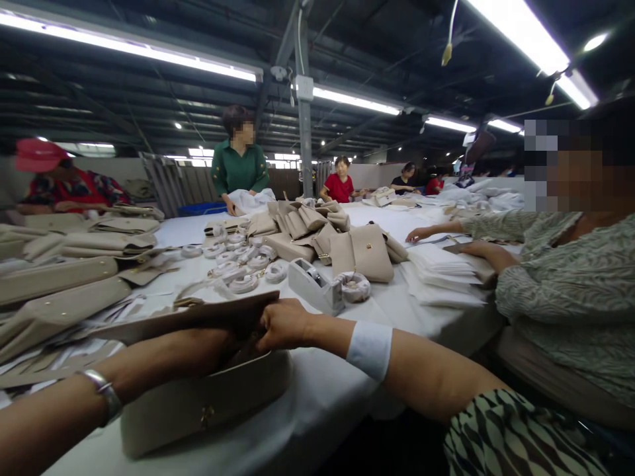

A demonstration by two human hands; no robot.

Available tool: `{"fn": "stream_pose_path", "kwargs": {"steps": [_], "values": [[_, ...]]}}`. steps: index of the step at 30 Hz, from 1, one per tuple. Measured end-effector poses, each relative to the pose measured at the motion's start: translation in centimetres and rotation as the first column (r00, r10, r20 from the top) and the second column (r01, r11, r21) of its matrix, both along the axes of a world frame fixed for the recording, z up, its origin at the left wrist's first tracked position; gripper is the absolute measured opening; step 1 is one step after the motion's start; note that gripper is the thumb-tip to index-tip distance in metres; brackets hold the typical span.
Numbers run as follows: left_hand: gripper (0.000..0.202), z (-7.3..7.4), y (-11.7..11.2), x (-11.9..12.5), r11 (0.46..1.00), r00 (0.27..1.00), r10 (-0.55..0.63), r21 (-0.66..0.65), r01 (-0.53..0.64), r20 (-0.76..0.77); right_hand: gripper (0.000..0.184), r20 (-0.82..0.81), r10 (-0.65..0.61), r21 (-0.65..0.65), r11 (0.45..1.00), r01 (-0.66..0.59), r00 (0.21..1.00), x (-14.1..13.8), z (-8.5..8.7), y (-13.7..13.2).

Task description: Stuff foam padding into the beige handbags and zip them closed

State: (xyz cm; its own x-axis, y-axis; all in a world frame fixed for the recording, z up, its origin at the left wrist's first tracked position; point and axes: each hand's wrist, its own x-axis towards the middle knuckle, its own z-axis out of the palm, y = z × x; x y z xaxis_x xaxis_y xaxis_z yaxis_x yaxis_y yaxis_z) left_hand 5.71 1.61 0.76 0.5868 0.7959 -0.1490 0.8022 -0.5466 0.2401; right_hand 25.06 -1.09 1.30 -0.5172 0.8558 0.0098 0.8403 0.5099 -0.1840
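Observation:
Close in front of me a beige handbag (208,403) with a small gold clasp stands on the white-covered table. Its flap (198,314) is lifted, showing a dark brown underside. My left hand (213,347) reaches into the bag beneath the flap, and its fingers are hidden inside. At the right end of the opening, my right hand (288,324) has its fingers curled closed on the bag's edge, by the corner of the flap. Beyond the bag lie several wrapped rolled straps (243,283) and a grey tape dispenser (315,287).
More beige bags (64,311) are stacked on the left, and a pile of bags (364,254) lies mid-table. White sheets (441,274) are stacked at the right, by a co-worker's arms (476,244). Other people stand or sit around the table (342,390). A metal post (304,139) rises behind.

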Motion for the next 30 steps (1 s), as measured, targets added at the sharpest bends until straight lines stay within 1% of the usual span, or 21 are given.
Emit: {"fn": "stream_pose_path", "kwargs": {"steps": [2, 3, 4, 6, 9, 10, 12, 14, 15, 17, 19, 21, 24, 27, 29, 30], "values": [[0.03, -0.4, 0.1, -0.5, 0.998, 0.993, -0.04, -0.057, 0.034, -0.107, 0.03, 0.028, 0.038, 0.042, 0.998, -0.04, 0.999, -0.2, 0.2, -0.1], [0.029, -0.6, 0.1, -0.7, 0.995, 0.99, -0.052, -0.089, 0.041, -0.131, 0.031, 0.059, 0.067, 0.073, 0.995, -0.072, 0.996, -0.3, 0.3, -0.1], [0.028, -0.8, 0.0, -0.9, 0.993, 0.991, -0.057, -0.111, 0.044, -0.12, 0.033, 0.099, 0.095, 0.108, 0.988, -0.106, 0.991, -0.6, 0.4, -0.2], [0.027, -1.0, -0.2, -1.0, 0.99, 0.996, -0.072, -0.125, 0.065, -0.052, 0.036, 0.168, 0.128, 0.173, 0.972, -0.157, 0.977, -1.0, 0.4, -0.4], [0.023, -1.0, -0.4, -0.8, 0.983, 0.993, -0.112, -0.144, 0.115, 0.033, 0.034, 0.172, 0.151, 0.23, 0.955, -0.189, 0.974, -1.6, 0.1, -0.7], [0.023, -0.9, -0.6, -0.7, 0.982, 0.993, -0.114, -0.15, 0.117, 0.024, 0.033, 0.149, 0.15, 0.24, 0.953, -0.183, 0.977, -1.7, -0.1, -0.7], [0.025, -0.4, -0.8, -0.5, 0.984, 0.995, -0.096, -0.152, 0.091, -0.021, 0.028, 0.092, 0.104, 0.237, 0.964, -0.123, 0.99, -1.7, -0.6, -0.7], [0.026, 0.2, -1.1, -0.5, 0.987, 0.996, -0.065, -0.152, 0.055, -0.061, 0.023, 0.052, 0.042, 0.224, 0.973, -0.052, 0.998, -1.6, -1.0, -0.6], [0.025, 0.6, -1.2, -0.6, 0.988, 0.996, -0.053, -0.151, 0.041, -0.071, 0.021, 0.037, 0.029, 0.222, 0.974, -0.037, 0.999, -1.6, -1.1, -0.5], [0.02, 1.5, -1.5, -1.1, 0.99, 0.996, -0.034, -0.137, 0.022, -0.084, 0.017, -0.003, 0.05, 0.24, 0.969, -0.048, 0.999, -1.4, -1.3, -0.2], [0.019, 2.2, -1.8, -1.8, 0.996, 0.994, -0.003, -0.09, -0.007, -0.11, 0.014, -0.054, 0.082, 0.254, 0.965, -0.066, 0.995, -1.4, -1.5, 0.2], [0.021, 2.5, -2.0, -2.3, 0.998, 0.988, 0.048, -0.03, -0.053, -0.145, 0.014, -0.093, 0.096, 0.241, 0.968, -0.072, 0.991, -1.5, -1.6, 0.7], [0.021, 2.2, -1.9, -2.5, 0.993, 0.978, 0.115, 0.049, -0.109, -0.175, 0.015, -0.118, 0.126, 0.228, 0.969, -0.097, 0.985, -1.8, -1.8, 1.4], [0.021, 1.6, -1.4, -2.6, 0.988, 0.976, 0.135, 0.101, -0.119, -0.173, 0.016, -0.091, 0.165, 0.278, 0.951, -0.134, 0.982, -1.7, -1.9, 1.7], [0.023, 1.6, -1.1, -3.3, 0.994, 0.985, 0.09, 0.072, -0.081, -0.147, 0.018, -0.064, 0.201, 0.302, 0.938, -0.173, 0.977, -1.5, -2.0, 1.5], [0.023, 1.6, -1.0, -3.8, 0.998, 0.994, 0.052, 0.028, -0.05, -0.094, 0.02, -0.06, 0.22, 0.303, 0.933, -0.192, 0.974, -1.4, -2.1, 1.3]]}}
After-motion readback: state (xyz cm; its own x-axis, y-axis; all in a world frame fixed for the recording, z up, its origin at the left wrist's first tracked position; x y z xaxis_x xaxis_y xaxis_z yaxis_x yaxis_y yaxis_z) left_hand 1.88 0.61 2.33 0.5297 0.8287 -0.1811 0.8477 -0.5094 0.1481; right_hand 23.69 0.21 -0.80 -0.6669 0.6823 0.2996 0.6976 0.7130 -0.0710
